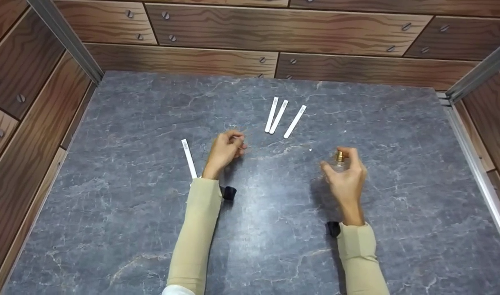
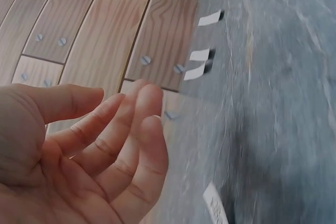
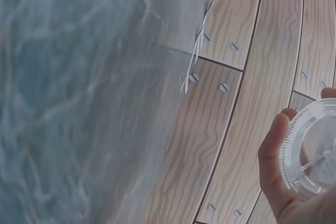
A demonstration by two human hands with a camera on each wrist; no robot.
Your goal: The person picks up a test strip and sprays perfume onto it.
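A clear glass perfume bottle (image 3: 307,148) with a gold spray top (image 1: 339,156) is gripped in my right hand (image 1: 348,176), held above the right side of the table. In the right wrist view its ribbed round base faces the camera. My left hand (image 1: 225,149) hovers over the table left of centre; its fingers are loosely curved with nothing between them. Three white paper test strips (image 1: 295,121) lie farther back, between the two hands. Another white strip (image 1: 189,159) lies left of my left forearm, its lower end partly hidden by the sleeve.
The tabletop (image 1: 266,246) is grey and marble-patterned. Wood-patterned panels (image 1: 217,28) stand at the back and sides, with metal rails (image 1: 475,164) at the corners and right edge. A tiny white speck (image 1: 310,150) lies near the middle.
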